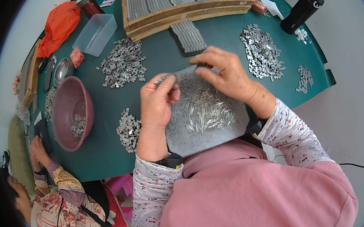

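Note:
My left hand [158,100] is closed, with a small strip of grey metal pieces [160,80] pinched between thumb and fingers. To its right, my right hand [228,72] curls over the far edge of a grey fuzzy mat [180,135]. Its thumb and forefinger close around something small and dark, which I cannot make out. On the mat, below my right hand, lies a loose heap of thin shiny metal pins [210,111]. Just beyond my hands rests a flat block of metal pieces lined up in rows [188,37].
A wooden tray [190,17] of metal rows stands at the back. Heaps of small metal pieces [123,63] [263,53] flank it. Leftward are a pink bowl [68,99], a clear plastic box [96,34] and another person's hands [40,153]. A black bottle [301,15] stands far right.

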`<state>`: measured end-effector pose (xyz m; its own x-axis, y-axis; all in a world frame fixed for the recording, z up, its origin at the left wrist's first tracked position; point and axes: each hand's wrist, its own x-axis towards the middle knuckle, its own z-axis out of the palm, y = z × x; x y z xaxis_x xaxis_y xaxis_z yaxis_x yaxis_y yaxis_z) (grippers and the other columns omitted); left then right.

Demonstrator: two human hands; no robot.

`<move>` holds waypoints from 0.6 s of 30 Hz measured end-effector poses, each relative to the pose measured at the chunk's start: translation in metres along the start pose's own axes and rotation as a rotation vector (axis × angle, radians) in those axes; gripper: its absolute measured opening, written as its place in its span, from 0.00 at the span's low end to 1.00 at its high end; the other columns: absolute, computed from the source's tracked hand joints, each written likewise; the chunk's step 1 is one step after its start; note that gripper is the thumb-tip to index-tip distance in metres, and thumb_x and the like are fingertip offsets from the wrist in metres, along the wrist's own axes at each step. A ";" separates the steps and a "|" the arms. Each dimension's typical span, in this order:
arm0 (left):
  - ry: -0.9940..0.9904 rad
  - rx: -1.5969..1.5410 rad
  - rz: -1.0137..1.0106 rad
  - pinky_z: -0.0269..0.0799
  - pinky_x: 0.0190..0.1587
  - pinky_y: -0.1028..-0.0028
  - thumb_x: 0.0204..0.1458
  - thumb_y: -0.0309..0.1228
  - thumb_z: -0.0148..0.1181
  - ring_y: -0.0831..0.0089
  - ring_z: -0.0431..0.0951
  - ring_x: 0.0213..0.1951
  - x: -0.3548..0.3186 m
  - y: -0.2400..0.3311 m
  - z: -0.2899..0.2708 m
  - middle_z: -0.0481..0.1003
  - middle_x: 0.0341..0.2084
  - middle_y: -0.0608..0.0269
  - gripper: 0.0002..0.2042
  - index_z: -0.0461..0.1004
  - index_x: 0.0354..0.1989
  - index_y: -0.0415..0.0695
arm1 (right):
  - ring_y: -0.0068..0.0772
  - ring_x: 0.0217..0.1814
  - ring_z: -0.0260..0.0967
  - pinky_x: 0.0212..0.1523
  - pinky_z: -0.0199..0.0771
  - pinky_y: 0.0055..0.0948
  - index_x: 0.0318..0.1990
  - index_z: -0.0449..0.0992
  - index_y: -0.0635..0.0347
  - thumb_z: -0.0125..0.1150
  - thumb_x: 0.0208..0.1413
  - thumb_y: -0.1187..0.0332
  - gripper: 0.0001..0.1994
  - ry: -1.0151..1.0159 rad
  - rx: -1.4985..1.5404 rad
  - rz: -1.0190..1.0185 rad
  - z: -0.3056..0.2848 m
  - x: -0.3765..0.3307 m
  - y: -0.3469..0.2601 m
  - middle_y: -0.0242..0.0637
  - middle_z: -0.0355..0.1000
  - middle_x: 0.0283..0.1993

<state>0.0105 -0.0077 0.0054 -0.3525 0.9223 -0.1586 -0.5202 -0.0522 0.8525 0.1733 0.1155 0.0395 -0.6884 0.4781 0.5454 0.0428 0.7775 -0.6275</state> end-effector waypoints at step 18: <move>0.109 0.010 0.016 0.68 0.21 0.79 0.55 0.26 0.60 0.73 0.76 0.19 0.001 0.003 -0.008 0.76 0.23 0.61 0.06 0.76 0.37 0.35 | 0.45 0.40 0.68 0.41 0.71 0.39 0.32 0.73 0.64 0.58 0.42 0.73 0.08 -0.472 -0.480 -0.261 0.018 -0.013 -0.007 0.40 0.68 0.34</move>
<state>0.0020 -0.0102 0.0038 -0.4437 0.8742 -0.1975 -0.5062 -0.0626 0.8601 0.1686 0.0970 0.0267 -0.9544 0.1091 0.2781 0.0730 0.9879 -0.1370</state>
